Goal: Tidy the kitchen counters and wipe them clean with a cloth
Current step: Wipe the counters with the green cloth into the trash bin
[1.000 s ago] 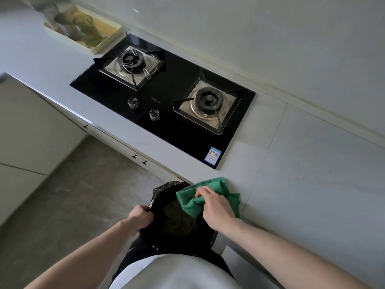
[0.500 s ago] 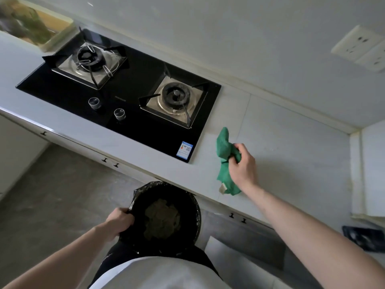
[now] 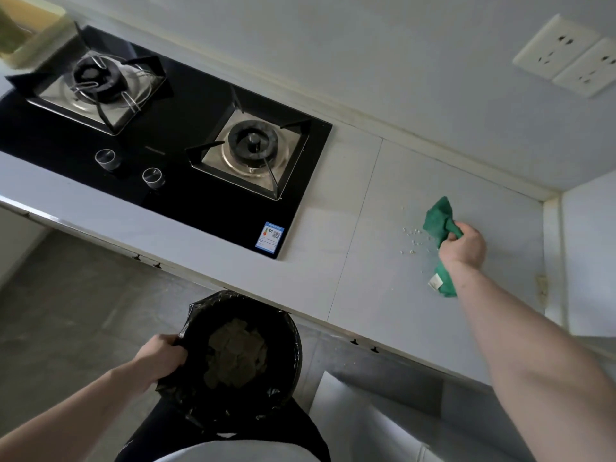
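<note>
At roughly 3 o'clock in the head view, over the pale counter, the right hand was clenched around the middle of a green cloth; one bunched end stuck out past the knuckles toward 11 o'clock, and the other end, carrying a small white tag, trailed under the wrist toward 6 o'clock. Whether the lower end touched the counter could not be told. Small pale crumbs lay scattered on the counter just beside the cloth, at its 9 o'clock side. Toward 6 o'clock, below the counter's front edge, the left hand gripped the rim of a round bin lined with a black bag, fingers curled over the liner at the bin's 9 o'clock side. Brownish scraps sat inside the bin. A black glass two-burner gas hob was set into the counter from 9 to 11 o'clock, with two round knobs near its front edge and a blue label at its front right corner. A cream tray showed partly at the 10 o'clock corner, contents blurred. Two white wall sockets were mounted on the wall at 1 o'clock. Cabinet fronts with small dark handles ran under the counter edge.
</note>
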`<action>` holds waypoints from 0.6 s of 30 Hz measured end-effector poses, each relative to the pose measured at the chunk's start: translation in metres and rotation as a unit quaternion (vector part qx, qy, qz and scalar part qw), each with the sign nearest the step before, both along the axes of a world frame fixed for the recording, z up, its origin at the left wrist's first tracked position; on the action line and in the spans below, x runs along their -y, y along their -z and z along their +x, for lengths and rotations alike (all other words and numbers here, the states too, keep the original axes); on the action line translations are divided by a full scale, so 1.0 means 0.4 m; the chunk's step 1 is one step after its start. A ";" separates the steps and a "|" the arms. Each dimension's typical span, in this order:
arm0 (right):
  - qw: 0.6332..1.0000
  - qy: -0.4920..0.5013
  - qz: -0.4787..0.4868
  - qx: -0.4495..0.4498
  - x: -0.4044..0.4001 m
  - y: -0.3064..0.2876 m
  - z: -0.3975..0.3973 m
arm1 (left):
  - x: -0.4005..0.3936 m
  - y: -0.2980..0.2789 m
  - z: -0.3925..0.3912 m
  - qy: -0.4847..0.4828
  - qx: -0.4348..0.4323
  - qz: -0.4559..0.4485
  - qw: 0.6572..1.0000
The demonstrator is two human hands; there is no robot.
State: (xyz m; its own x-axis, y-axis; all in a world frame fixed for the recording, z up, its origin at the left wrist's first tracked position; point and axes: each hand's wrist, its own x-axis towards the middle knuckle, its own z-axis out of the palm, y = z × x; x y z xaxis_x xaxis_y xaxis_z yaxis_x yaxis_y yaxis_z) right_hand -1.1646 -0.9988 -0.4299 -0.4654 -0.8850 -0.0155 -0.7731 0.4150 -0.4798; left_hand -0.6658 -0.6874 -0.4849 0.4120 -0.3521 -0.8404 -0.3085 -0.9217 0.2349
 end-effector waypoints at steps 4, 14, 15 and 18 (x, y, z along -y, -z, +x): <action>1.000 -0.007 0.011 0.007 0.043 0.020 -0.005 | -0.001 0.022 0.004 0.000 -0.005 0.015 1.000; 0.981 -0.097 0.158 -0.062 0.007 0.114 0.019 | 0.021 0.040 -0.030 0.007 -0.017 0.018 1.000; 0.979 -0.116 0.152 -0.072 -0.011 0.113 0.029 | 0.023 0.040 -0.035 0.006 -0.018 0.020 1.000; 0.975 -0.163 0.119 -0.089 -0.086 0.124 0.075 | 0.021 0.033 -0.044 0.004 -0.021 0.021 1.000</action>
State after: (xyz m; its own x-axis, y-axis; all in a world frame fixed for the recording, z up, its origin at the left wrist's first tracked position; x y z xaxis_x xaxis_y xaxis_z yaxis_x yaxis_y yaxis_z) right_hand -1.1345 -0.9644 -0.4794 -0.1734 -0.9677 -0.1829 -0.9447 0.2159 -0.2468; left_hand -0.6835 -0.6959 -0.4981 0.3735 -0.3201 -0.8706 -0.3075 -0.9282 0.2094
